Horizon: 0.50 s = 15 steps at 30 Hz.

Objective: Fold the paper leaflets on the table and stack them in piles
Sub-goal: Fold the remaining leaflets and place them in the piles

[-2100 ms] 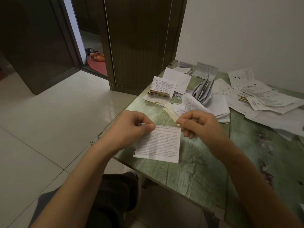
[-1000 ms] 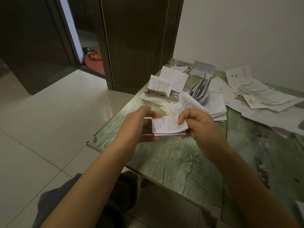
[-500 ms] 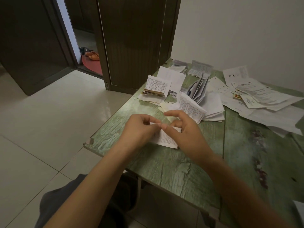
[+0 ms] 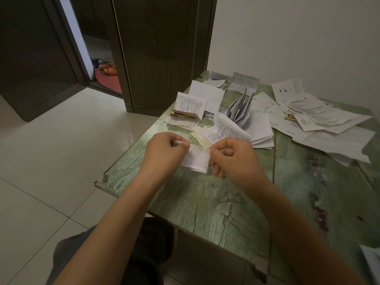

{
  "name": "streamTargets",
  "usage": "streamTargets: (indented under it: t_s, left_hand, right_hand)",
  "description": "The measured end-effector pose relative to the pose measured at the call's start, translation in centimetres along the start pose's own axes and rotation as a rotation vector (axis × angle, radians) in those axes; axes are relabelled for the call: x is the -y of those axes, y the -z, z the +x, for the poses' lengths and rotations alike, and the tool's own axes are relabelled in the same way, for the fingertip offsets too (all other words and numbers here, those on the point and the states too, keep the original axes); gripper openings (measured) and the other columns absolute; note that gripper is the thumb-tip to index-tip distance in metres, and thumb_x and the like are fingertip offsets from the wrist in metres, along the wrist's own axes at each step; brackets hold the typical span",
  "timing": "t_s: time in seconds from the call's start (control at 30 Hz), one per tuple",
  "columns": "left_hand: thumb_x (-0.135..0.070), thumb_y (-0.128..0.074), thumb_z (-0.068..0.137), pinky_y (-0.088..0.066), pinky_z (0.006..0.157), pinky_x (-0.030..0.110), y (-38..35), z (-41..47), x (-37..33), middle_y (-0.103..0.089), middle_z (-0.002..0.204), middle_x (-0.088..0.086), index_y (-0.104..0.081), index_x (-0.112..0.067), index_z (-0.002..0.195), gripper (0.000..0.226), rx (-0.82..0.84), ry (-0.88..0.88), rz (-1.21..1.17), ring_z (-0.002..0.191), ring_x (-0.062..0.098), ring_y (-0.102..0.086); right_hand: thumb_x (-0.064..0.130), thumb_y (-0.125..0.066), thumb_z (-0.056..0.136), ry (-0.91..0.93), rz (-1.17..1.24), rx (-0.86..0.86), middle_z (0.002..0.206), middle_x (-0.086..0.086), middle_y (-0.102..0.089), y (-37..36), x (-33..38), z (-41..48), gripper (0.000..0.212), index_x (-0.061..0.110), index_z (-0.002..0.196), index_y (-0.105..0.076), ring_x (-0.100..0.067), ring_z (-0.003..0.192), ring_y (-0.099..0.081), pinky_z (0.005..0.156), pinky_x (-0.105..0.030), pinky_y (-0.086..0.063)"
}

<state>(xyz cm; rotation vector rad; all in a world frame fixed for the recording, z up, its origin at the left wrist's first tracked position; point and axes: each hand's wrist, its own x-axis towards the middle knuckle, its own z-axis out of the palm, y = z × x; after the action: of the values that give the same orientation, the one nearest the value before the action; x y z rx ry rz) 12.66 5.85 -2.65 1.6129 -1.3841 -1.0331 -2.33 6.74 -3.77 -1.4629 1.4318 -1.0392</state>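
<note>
While your left hand (image 4: 164, 150) and right hand (image 4: 232, 157) pinch the leaflet (image 4: 198, 159) endwise, probably creasing, next stack it on the twelve-o'clock pile (image 4: 188, 114).

The table (image 4: 205, 202) is mottled green with a wood-grain pattern and dark purplish blotches toward the right of the frame. At centre, the leaflet (image 4: 198, 158) is white with dense black print. Beyond it, the sheets (image 4: 329, 128) are white, and one slip (image 4: 202, 137) is cream. The floor (image 4: 51, 151) is glossy off-white tile with dark joints. The door (image 4: 160, 48) is dark brown with vertical ribs. At upper left, orange slippers (image 4: 108, 68) lie by a red mat (image 4: 108, 80).
</note>
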Motion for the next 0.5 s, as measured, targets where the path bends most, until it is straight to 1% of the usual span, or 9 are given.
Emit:
streamTargets:
  t_s: [0.1, 0.17, 0.27, 0.37, 0.4, 0.43, 0.47, 0.5]
  left_hand:
    - [-0.017, -0.055, 0.092, -0.053, 0.082, 0.039, 0.0, -0.1, 0.1, -0.065, 0.083, -0.001, -0.064, -0.021, 0.076, 0.019, 0.016, 0.012, -0.012, 0.084, 0.018, -0.06]
    - [-0.017, -0.054, 0.092, -0.052, 0.079, 0.035, -0.2, -0.2, 0.1, -0.065, 0.085, 0.0, -0.065, -0.02, 0.077, 0.019, 0.039, 0.024, -0.044, 0.08, 0.015, -0.059]
    - [-0.018, -0.054, 0.093, -0.051, 0.07, 0.029, -0.1, -0.1, 0.0, -0.065, 0.084, 0.0, -0.065, -0.02, 0.077, 0.019, 0.055, 0.009, -0.014, 0.074, 0.011, -0.057]
    - [-0.017, -0.053, 0.094, -0.044, 0.053, 0.021, 0.4, 0.2, 0.1, -0.063, 0.079, -0.005, -0.064, -0.02, 0.078, 0.019, 0.052, -0.036, 0.093, 0.065, 0.007, -0.054]
    - [-0.016, -0.052, 0.094, -0.043, 0.051, 0.019, 0.7, 0.4, 0.3, -0.063, 0.078, -0.006, -0.064, -0.019, 0.081, 0.019, 0.028, -0.038, 0.132, 0.062, 0.006, -0.055]
    - [-0.014, -0.05, 0.095, -0.044, 0.052, 0.018, 1.0, 0.5, 0.4, -0.063, 0.079, -0.006, -0.064, -0.017, 0.084, 0.018, -0.018, -0.033, 0.162, 0.062, 0.006, -0.056]
    - [-0.012, -0.048, 0.096, -0.048, 0.057, 0.02, 1.4, 0.6, 0.7, -0.064, 0.082, -0.002, -0.064, -0.016, 0.088, 0.018, -0.091, -0.027, 0.195, 0.066, 0.008, -0.059]
    - [-0.011, -0.047, 0.096, -0.052, 0.065, 0.027, 1.8, 0.8, 0.9, -0.065, 0.087, 0.001, -0.064, -0.014, 0.092, 0.018, -0.192, -0.031, 0.238, 0.072, 0.013, -0.061]
  right_hand:
    - [0.0, -0.056, 0.086, 0.01, 0.001, -0.002, 0.053, 0.002, -0.059, 0.0, -0.1, 0.0, 0.011, 0.007, 0.079, -0.059, -0.007, 0.04, -0.052, 0.041, -0.018, -0.041]
    - [0.001, -0.057, 0.087, 0.019, 0.017, -0.006, 0.054, 0.001, -0.057, 0.1, -0.1, 0.1, 0.011, 0.008, 0.079, -0.058, -0.005, 0.039, -0.05, 0.041, -0.017, -0.041]
    - [0.002, -0.057, 0.088, 0.023, 0.019, -0.002, 0.054, 0.0, -0.054, 0.3, -0.1, 0.1, 0.01, 0.006, 0.079, -0.059, -0.002, 0.038, -0.048, 0.041, -0.014, -0.04]
    - [0.002, -0.058, 0.088, 0.007, -0.006, 0.006, 0.051, 0.002, -0.054, 0.3, -0.2, 0.1, 0.012, 0.007, 0.077, -0.059, -0.002, 0.037, -0.047, 0.04, -0.013, -0.038]
    - [0.002, -0.058, 0.087, -0.001, -0.009, -0.003, 0.05, 0.001, -0.055, 0.3, -0.3, 0.1, 0.013, 0.007, 0.076, -0.059, -0.002, 0.036, -0.048, 0.039, -0.014, -0.038]
    - [0.002, -0.058, 0.087, -0.009, -0.015, -0.018, 0.05, 0.001, -0.055, 0.3, -0.4, 0.2, 0.013, 0.007, 0.075, -0.059, -0.002, 0.036, -0.048, 0.039, -0.014, -0.038]
    - [0.002, -0.058, 0.086, -0.01, -0.033, -0.037, 0.051, -0.001, -0.056, 0.3, -0.5, 0.2, 0.012, 0.006, 0.075, -0.059, -0.003, 0.036, -0.049, 0.039, -0.014, -0.037]
    - [0.002, -0.059, 0.086, -0.005, -0.061, -0.057, 0.053, -0.004, -0.057, 0.3, -0.7, 0.2, 0.011, 0.006, 0.076, -0.059, -0.004, 0.037, -0.05, 0.038, -0.014, -0.038]
